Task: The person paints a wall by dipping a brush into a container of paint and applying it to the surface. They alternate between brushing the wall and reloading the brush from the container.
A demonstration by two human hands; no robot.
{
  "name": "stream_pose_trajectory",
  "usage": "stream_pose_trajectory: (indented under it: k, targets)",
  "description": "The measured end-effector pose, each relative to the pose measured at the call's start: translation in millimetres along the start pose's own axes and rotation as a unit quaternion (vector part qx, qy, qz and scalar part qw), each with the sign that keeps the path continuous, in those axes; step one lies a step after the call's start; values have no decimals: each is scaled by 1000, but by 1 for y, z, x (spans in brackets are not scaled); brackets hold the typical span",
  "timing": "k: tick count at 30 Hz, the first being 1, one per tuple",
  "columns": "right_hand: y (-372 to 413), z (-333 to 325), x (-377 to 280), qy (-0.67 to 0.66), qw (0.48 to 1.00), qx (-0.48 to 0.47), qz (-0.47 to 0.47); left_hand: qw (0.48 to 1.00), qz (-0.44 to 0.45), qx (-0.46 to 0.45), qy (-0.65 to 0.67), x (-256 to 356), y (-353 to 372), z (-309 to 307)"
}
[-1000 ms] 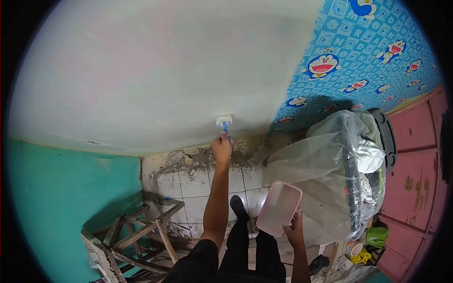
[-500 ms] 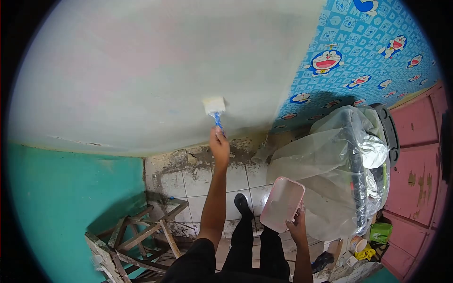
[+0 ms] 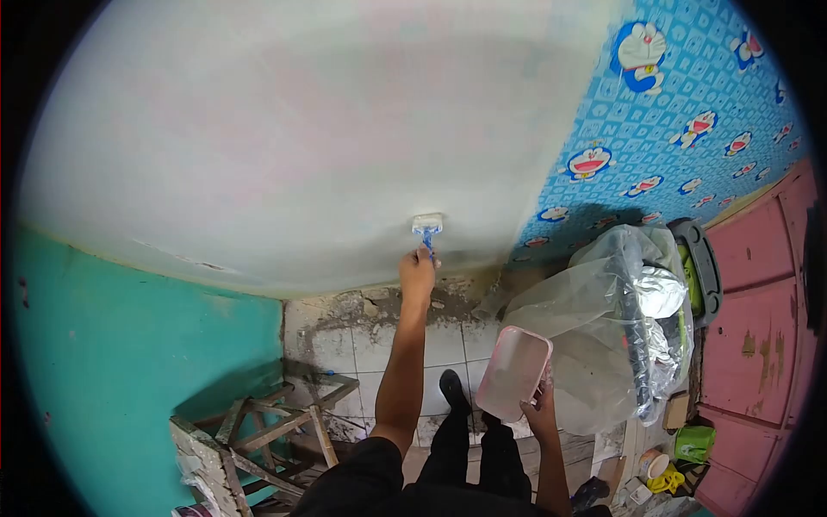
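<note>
Mod. indoor lt, heavy fisheye w/ blk corners, glare on plastic sheet (image 3: pixel 573 336), shadow on teal wall (image 3: pixel 129 345).

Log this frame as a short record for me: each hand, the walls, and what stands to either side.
Left hand: grips a paintbrush; bristles appear to touch the pale wall
Right hand: holds a pink-rimmed tub
Upper right: blue cartoon wallpaper
Left side: wooden frame beside a green wall
Right side: see-through plastic sheet; pink panels beyond
</note>
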State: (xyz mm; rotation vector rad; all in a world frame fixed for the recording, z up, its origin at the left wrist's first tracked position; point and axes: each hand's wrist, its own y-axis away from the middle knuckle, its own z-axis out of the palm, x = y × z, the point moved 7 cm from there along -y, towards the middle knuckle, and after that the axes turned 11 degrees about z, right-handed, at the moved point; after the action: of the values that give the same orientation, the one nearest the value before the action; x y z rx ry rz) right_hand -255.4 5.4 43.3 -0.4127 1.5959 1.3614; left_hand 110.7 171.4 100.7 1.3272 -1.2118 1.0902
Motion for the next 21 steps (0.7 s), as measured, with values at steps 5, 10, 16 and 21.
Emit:
stream_pose_trajectory:
  k: [5, 10, 16, 21]
  targets:
    - [10, 4, -17, -7, 1000, -19, -3, 988, 148, -1, 41, 200, 35, -21]
    - [29, 8, -58, -23, 999, -21, -35, 958, 282, 34, 44, 322, 57, -34]
    - [37, 3, -69, 20, 997, -32, -67, 943, 325, 56, -52, 215, 28, -9]
    - [44, -2, -77, 30, 996, -40, -74, 943, 248, 97, -201, 27, 29, 5]
